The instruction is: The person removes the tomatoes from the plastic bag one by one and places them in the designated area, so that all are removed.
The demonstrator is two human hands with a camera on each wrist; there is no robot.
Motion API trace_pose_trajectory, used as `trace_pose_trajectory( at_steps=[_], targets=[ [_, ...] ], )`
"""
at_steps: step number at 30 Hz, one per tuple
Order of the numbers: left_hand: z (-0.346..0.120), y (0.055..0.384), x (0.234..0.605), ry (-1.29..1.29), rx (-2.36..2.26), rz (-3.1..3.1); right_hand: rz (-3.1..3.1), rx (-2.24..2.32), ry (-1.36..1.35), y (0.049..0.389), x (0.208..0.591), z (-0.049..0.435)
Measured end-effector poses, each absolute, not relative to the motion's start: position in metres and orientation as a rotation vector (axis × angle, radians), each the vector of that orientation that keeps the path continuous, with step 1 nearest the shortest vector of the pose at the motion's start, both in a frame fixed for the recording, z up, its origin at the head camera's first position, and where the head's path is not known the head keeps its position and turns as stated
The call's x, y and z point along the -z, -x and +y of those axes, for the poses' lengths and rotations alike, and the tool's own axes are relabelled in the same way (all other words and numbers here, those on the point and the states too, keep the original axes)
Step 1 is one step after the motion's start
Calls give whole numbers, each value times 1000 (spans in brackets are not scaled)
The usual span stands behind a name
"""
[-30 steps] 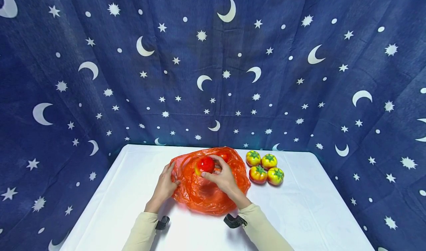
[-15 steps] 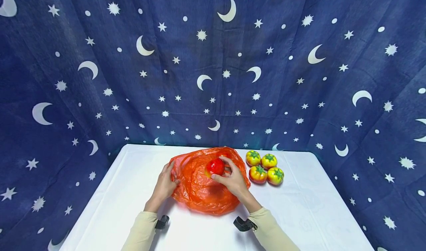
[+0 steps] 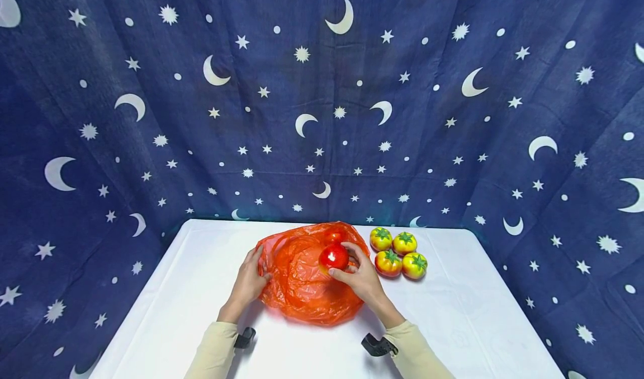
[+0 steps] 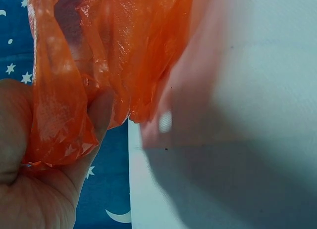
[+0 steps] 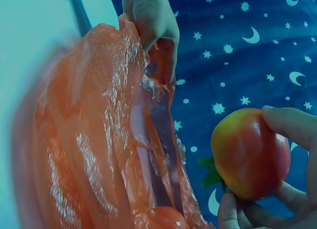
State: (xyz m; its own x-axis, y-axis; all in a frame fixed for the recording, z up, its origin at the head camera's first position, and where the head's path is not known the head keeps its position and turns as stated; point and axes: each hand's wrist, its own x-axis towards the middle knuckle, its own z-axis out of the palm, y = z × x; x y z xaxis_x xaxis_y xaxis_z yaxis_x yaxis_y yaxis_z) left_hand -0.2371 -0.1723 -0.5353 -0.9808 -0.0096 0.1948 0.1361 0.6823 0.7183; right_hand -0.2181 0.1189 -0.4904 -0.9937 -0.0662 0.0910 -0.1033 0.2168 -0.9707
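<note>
My left hand (image 3: 250, 276) grips the left rim of a thin orange plastic bag (image 3: 297, 281), which it holds up from the table. In the left wrist view, the bag's film (image 4: 59, 110) is pinched between thumb and fingers. My right hand (image 3: 363, 274) holds a shiny red and yellow tomato (image 3: 333, 257) over the right part of the bag. The right wrist view shows this tomato (image 5: 251, 154) between thumb and fingers, beside the bag's mouth, its green leaves facing the bag. Another red tomato (image 3: 335, 235) shows inside the bag, at the back.
Several yellow-red tomatoes with green leaf tops (image 3: 389, 263) stand grouped just right of the bag on the white table (image 3: 468, 312). A dark blue curtain (image 3: 322, 116) with moons and stars hangs behind and at both sides.
My right hand has moved right and slightly toward me with the tomato, from the bag's middle to its right part. The left hand has kept its grip on the rim.
</note>
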Motion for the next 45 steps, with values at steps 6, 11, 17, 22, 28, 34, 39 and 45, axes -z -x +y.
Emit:
trace_pose_trajectory(
  at_steps=[6, 11, 17, 22, 28, 34, 39, 45],
  targets=[
    [-172, 237, 537, 101, 1180, -2709, -2411, -1997, -160, 216, 493, 129],
    [-172, 236, 537, 108, 1185, -2713, -2429, -1999, -111, 213, 493, 137],
    [-173, 237, 537, 113, 1186, -2716, -2436, -2003, -93, 209, 494, 148],
    [-173, 238, 538, 110, 1181, -2710, -2437, -2006, -66, 208, 496, 157],
    [-172, 238, 537, 103, 1185, -2719, -2446, -1961, -12, 205, 496, 167],
    [-172, 237, 535, 83, 1192, -2739, -2473, -1911, 6, 204, 495, 178],
    [-172, 238, 533, 83, 1208, -2744, -2478, -1905, -3, 202, 497, 186],
    [-173, 238, 532, 108, 1191, -2737, -2438, -1985, 35, 200, 499, 194]
  ],
)
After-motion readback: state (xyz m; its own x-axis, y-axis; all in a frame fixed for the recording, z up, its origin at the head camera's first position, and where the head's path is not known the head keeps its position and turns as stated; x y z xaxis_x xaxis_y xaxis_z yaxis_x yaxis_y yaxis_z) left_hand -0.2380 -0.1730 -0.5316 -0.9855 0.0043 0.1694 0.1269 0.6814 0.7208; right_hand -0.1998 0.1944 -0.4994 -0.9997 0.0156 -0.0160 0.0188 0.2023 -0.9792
